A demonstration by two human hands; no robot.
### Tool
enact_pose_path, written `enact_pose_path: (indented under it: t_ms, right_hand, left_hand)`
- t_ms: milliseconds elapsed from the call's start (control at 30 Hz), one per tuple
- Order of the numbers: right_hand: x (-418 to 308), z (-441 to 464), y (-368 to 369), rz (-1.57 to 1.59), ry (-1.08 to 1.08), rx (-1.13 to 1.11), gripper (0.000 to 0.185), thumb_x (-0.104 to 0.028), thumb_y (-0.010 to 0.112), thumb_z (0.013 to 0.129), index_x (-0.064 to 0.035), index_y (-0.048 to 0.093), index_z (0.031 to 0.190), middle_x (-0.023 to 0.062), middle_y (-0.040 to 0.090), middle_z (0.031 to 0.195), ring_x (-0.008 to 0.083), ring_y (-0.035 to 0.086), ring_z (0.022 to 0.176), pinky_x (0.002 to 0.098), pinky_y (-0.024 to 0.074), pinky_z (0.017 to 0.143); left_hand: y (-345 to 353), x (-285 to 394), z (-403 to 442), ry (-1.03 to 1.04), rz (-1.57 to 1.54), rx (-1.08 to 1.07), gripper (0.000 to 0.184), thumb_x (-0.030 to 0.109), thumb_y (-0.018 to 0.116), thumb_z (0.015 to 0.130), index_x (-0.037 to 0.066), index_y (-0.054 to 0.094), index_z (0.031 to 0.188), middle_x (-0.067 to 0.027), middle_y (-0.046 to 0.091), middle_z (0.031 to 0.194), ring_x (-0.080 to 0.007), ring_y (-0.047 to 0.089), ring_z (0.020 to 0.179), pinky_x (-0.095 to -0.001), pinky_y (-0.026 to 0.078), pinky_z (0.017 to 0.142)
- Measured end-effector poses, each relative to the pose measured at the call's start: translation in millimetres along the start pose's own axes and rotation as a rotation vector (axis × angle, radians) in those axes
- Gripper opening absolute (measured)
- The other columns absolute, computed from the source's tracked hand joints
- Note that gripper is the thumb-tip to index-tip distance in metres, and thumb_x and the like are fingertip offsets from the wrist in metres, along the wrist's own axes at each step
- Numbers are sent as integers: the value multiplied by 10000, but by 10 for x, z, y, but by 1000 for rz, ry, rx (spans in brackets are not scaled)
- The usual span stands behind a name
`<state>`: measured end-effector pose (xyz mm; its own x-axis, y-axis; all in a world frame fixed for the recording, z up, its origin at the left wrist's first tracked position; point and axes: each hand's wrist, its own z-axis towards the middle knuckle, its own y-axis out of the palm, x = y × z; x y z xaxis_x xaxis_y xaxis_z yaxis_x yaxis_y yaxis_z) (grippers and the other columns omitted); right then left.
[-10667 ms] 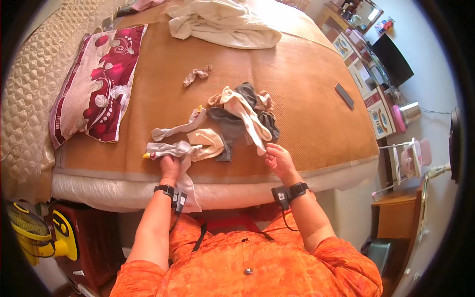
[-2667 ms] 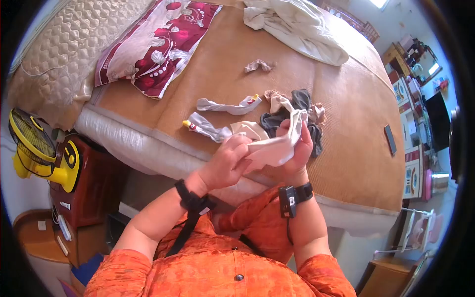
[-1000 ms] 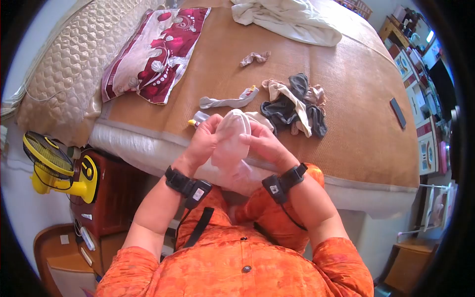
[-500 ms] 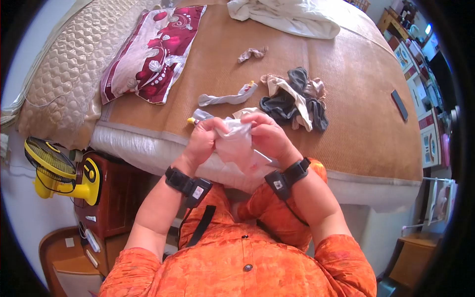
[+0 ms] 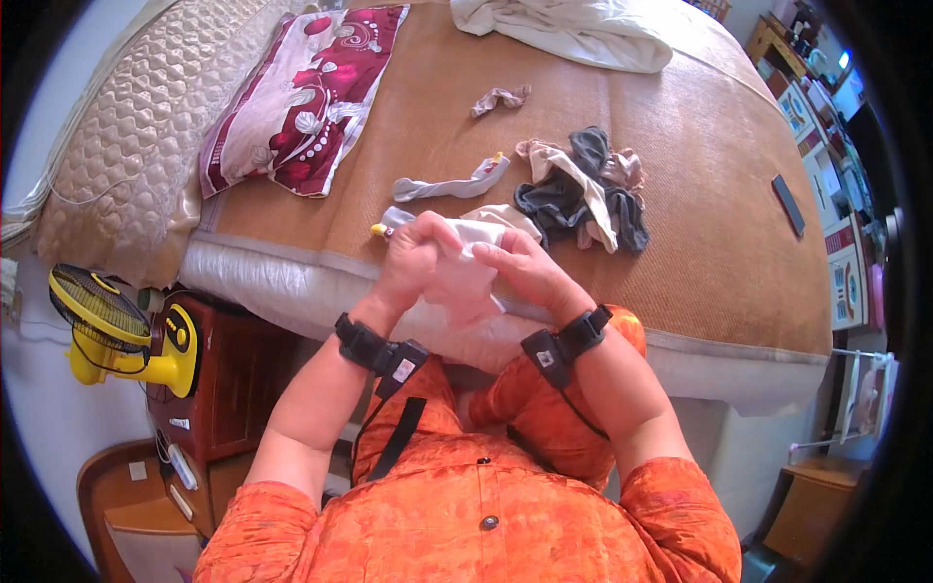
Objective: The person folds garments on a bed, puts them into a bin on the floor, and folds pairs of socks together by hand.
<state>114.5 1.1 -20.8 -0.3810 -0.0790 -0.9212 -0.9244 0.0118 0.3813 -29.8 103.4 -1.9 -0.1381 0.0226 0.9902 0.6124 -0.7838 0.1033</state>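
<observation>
Between both hands, above the bed's near edge, hangs a thin white sock (image 5: 462, 287) with a pinkish lower part. My left hand (image 5: 412, 260) is closed on one side of its upper edge, my right hand (image 5: 528, 268) pinches the other side. Just beyond my left hand lies a grey sock (image 5: 397, 219) with a yellow tip, partly hidden. Farther off lies another grey sock (image 5: 449, 188). A beige cloth piece (image 5: 507, 218) shows behind my right hand. A heap of dark grey and beige socks (image 5: 583, 194) sits to the right, and a small crumpled sock (image 5: 501, 100) lies farther back.
A brown mat (image 5: 700, 243) covers the bed. On it are a red-and-pink pillow (image 5: 309, 107), a white blanket (image 5: 573, 34) and a dark remote-like object (image 5: 788, 206). At left, a yellow fan (image 5: 126, 335) stands on a reddish wooden cabinet (image 5: 233, 389).
The white sock's upper edge is pulled wider and tauter between my hands. My left hand has shifted slightly up and right and closed more tightly; the right thumb now lies across the fabric.
</observation>
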Motion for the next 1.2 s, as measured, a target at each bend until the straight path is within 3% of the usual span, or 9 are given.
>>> enact_pose_path:
  t_ms: [133,200,267,433,500,700,867,1100,1200]
  right_hand:
    - [43,-1,-1,65,-52,3,370,-318,580,814,-34,544,1048,-9,553,903,72,513,814,231,431,666]
    - [38,2,28,112,-47,9,369,-317,578,815,-34,543,1048,-7,554,909,77,518,819,235,436,673]
    - [29,12,36,466,-8,26,348,-292,569,823,-35,540,1055,-1,557,932,83,521,834,238,440,701]
    - [64,33,-8,85,-67,37,299,-230,551,832,-30,547,1054,-3,562,920,79,518,840,238,437,725]
    - [65,45,-19,-1,-135,54,286,-210,549,832,-27,549,1052,-3,563,913,76,518,839,238,438,725]
    - [173,127,-36,-149,-185,92,276,-173,574,813,-21,551,1043,-1,570,903,87,524,837,239,431,743]
    - [119,65,-12,86,-210,68,316,-193,583,819,-37,507,1083,4,558,968,103,518,888,252,429,768]
    - [111,83,-21,61,-151,100,250,-157,590,811,-49,502,1019,14,553,953,99,521,880,256,429,768]
    - [55,28,-58,295,-68,-4,216,-136,556,795,-51,507,988,20,550,911,119,536,841,248,432,741]
  left_hand:
    - [17,5,31,-53,-148,66,245,-98,397,727,68,576,701,9,541,695,-75,493,696,-202,405,667]
    - [2,-6,34,85,11,7,249,-104,399,721,63,582,705,-1,551,744,-76,498,704,-205,408,676]
    - [25,0,29,172,184,16,252,-111,395,718,63,572,677,2,521,745,-83,487,721,-210,397,696]
    - [63,83,13,367,487,-31,267,-122,390,699,64,578,737,-8,508,799,-110,482,772,-224,385,728]
    - [77,223,-37,-50,4,-83,326,-123,391,691,61,553,905,-16,523,873,-107,493,816,-224,394,738]
    - [-27,86,-27,-251,191,-112,347,2,548,783,36,441,1111,-12,533,977,-87,516,886,-235,425,784]
    - [8,-15,-48,-170,-197,-34,299,30,573,789,70,508,1079,-27,579,1001,-112,545,913,-262,449,792]
    - [28,-40,-50,-225,-335,13,232,-9,545,778,61,568,998,-25,584,952,-114,555,862,-250,461,753]
    - [15,-29,-73,-152,-303,-48,167,-6,549,772,93,628,882,-24,580,906,-104,543,840,-233,446,747]
